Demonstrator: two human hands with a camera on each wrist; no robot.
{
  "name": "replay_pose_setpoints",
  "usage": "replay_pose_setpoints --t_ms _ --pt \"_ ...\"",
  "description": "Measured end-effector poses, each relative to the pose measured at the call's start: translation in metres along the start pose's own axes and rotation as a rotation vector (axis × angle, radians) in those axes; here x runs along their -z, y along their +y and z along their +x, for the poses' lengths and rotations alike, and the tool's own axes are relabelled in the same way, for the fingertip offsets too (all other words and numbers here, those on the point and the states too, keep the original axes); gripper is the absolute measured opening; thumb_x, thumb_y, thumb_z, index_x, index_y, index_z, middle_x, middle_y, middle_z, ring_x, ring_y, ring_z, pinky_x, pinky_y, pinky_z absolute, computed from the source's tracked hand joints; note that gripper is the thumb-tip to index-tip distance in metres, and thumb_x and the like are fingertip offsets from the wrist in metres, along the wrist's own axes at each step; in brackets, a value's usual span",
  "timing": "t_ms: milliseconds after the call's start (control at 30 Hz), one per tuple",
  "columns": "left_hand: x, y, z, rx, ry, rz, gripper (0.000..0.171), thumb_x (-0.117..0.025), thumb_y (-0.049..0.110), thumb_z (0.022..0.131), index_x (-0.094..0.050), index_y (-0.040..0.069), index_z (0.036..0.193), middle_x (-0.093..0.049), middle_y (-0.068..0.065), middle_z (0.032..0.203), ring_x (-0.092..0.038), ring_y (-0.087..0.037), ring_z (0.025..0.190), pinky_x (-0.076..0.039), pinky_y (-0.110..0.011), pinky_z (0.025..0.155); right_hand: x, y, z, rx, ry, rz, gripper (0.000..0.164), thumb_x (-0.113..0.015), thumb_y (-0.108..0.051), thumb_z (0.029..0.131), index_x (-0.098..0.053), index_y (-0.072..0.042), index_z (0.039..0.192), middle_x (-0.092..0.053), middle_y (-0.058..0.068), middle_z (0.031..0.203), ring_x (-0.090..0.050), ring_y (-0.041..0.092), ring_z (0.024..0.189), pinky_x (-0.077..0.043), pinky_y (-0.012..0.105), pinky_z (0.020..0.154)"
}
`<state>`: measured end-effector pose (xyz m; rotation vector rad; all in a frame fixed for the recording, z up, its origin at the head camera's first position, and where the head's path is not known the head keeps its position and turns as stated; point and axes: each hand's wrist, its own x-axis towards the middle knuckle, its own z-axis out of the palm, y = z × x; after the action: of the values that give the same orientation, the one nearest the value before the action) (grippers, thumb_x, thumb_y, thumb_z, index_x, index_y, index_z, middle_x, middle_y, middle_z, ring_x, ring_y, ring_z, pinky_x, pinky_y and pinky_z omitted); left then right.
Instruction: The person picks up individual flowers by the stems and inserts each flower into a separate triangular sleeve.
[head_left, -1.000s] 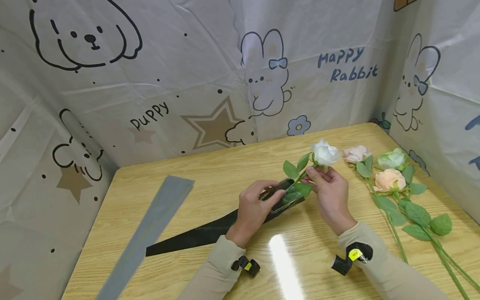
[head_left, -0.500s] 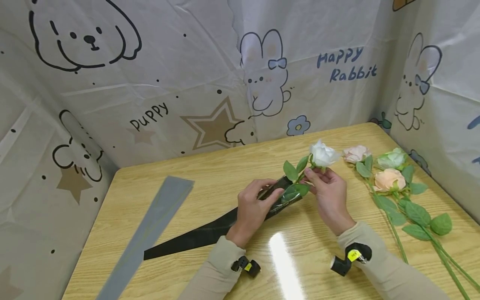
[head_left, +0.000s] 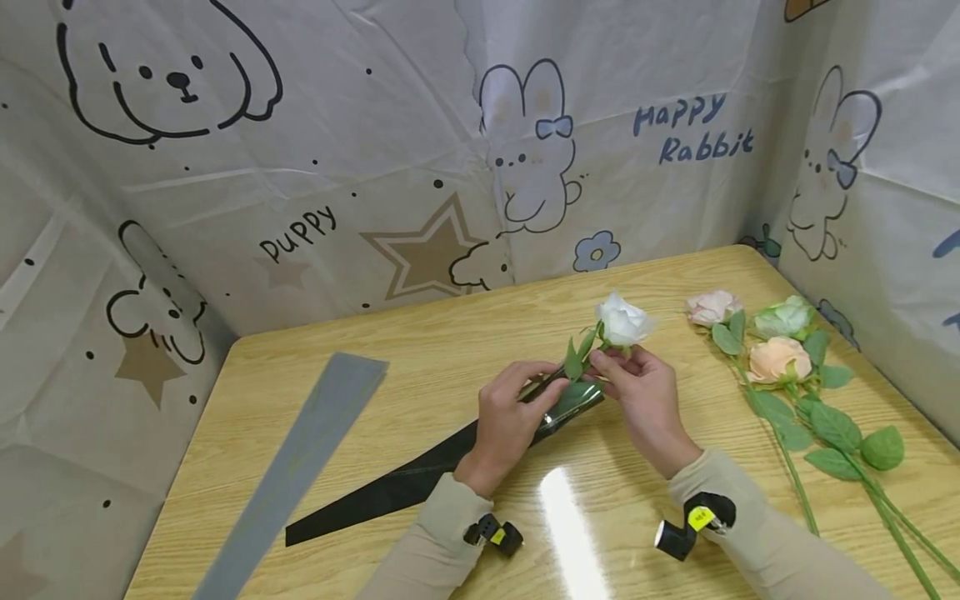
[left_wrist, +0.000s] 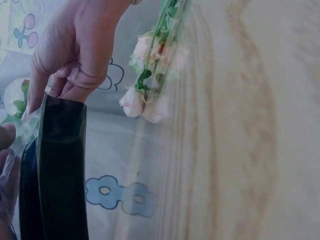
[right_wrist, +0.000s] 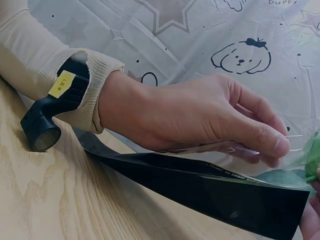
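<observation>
My right hand [head_left: 647,404] pinches a white artificial rose [head_left: 624,322] just under its bloom. The stem runs down into the mouth of a long black flower sleeve [head_left: 367,502] with a clear film front. A lower leaf [head_left: 576,395] shows through that film, while upper leaves [head_left: 576,358] stand outside the mouth. My left hand [head_left: 504,421] grips the sleeve near its wide end, thumb on the film side. In the right wrist view, printed lettering lines the inside of the black sleeve [right_wrist: 240,205]. The left wrist view shows its dark back [left_wrist: 62,160] close to the right hand.
A flat grey sleeve [head_left: 300,454] lies on the left of the wooden table [head_left: 420,333]. To the right lie a pale pink rose [head_left: 712,308], a green-white rose [head_left: 784,317] and a peach rose [head_left: 780,361], stems toward the front. Printed cloth [head_left: 420,108] walls the table.
The white rose and my right hand have moved left and down, bringing the stem and lower leaf deeper into the black sleeve. The sleeve's narrow end has swung toward the table's front.
</observation>
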<state>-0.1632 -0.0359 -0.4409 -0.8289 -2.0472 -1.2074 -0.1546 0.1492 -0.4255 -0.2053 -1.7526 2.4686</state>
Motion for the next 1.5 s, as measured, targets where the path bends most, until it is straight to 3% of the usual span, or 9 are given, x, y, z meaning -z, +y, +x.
replay_pose_setpoints --t_ms 333,533,733,967,1100,1200,1300,1400,1500 --pt "0.001 0.0 0.0 -0.024 0.032 0.018 0.016 -0.082 0.012 0.089 -0.076 0.008 0.103 -0.078 -0.008 0.095 -0.075 -0.018 0.085 -0.06 -0.017 0.069 0.001 0.002 -0.002 -0.038 -0.119 -0.006 0.013 -0.072 -0.004 0.096 -0.073 -0.015 0.102 -0.079 -0.008 0.087 -0.077 0.006 0.078 -0.064 0.024 0.08" --pt "0.001 0.001 0.001 -0.039 0.04 0.023 0.016 -0.082 0.012 0.088 -0.076 0.008 0.103 -0.078 -0.008 0.094 -0.075 -0.019 0.084 -0.061 -0.021 0.068 0.003 -0.001 0.0 -0.095 -0.131 -0.186 0.01 -0.078 -0.011 0.092 -0.077 -0.017 0.099 -0.074 -0.015 0.082 -0.065 0.0 0.071 -0.055 0.017 0.069" --pt "0.002 0.003 0.002 -0.078 0.038 0.03 0.018 -0.083 0.01 0.087 -0.076 0.007 0.103 -0.077 -0.009 0.095 -0.075 -0.018 0.084 -0.063 -0.025 0.068 0.008 -0.006 0.004 -0.157 -0.216 -0.298 0.014 -0.079 -0.015 0.092 -0.077 -0.012 0.106 -0.071 -0.015 0.085 -0.051 0.001 0.067 -0.04 0.021 0.061" --pt "0.001 0.005 0.002 -0.113 0.028 0.045 0.02 -0.084 0.01 0.086 -0.076 0.007 0.104 -0.077 -0.009 0.095 -0.075 -0.019 0.085 -0.059 -0.015 0.067 0.01 -0.009 0.005 -0.179 -0.293 -0.315 0.03 -0.078 -0.016 0.093 -0.074 -0.003 0.12 -0.075 -0.014 0.105 -0.068 0.001 0.101 -0.056 0.019 0.085" --pt "0.002 0.006 0.003 -0.109 0.033 0.046 0.02 -0.084 0.01 0.086 -0.076 0.007 0.104 -0.077 -0.009 0.096 -0.075 -0.018 0.085 -0.059 -0.014 0.067 0.012 -0.011 0.007 -0.175 -0.326 -0.313 0.027 -0.079 -0.016 0.092 -0.075 -0.005 0.117 -0.077 -0.013 0.1 -0.068 0.0 0.091 -0.053 0.017 0.074" --pt "0.004 0.006 0.004 -0.105 0.041 0.04 0.02 -0.084 0.01 0.086 -0.076 0.006 0.104 -0.078 -0.009 0.096 -0.075 -0.017 0.085 -0.06 -0.015 0.068 0.014 -0.015 0.007 -0.136 -0.367 -0.37 0.033 -0.079 -0.015 0.092 -0.073 0.0 0.12 -0.079 -0.008 0.101 -0.07 0.0 0.088 -0.054 0.017 0.073" --pt "0.005 0.005 0.005 -0.106 0.058 0.027 0.018 -0.083 0.009 0.086 -0.076 0.006 0.103 -0.078 -0.009 0.095 -0.076 -0.017 0.084 -0.061 -0.017 0.07 0.016 -0.019 0.008 -0.039 -0.373 -0.519 0.038 -0.078 -0.017 0.092 -0.072 0.004 0.123 -0.079 0.004 0.111 -0.072 0.003 0.097 -0.06 0.023 0.084" --pt "0.007 0.004 0.008 -0.11 0.084 0.02 0.017 -0.083 0.007 0.087 -0.076 0.005 0.102 -0.078 -0.01 0.094 -0.076 -0.018 0.083 -0.062 -0.021 0.073 0.017 -0.024 0.007 0.073 -0.304 -0.714 0.033 -0.078 -0.019 0.092 -0.076 0.002 0.116 -0.079 0.015 0.111 -0.074 0.013 0.1 -0.061 0.032 0.085" --pt "0.01 0.004 0.011 -0.109 0.105 0.014 0.016 -0.082 0.005 0.087 -0.076 0.004 0.102 -0.078 -0.01 0.093 -0.076 -0.019 0.082 -0.063 -0.022 0.073 0.018 -0.025 0.007 0.152 -0.223 -0.828 0.024 -0.078 -0.017 0.09 -0.08 0.0 0.107 -0.081 0.017 0.102 -0.077 0.024 0.097 -0.062 0.035 0.083"
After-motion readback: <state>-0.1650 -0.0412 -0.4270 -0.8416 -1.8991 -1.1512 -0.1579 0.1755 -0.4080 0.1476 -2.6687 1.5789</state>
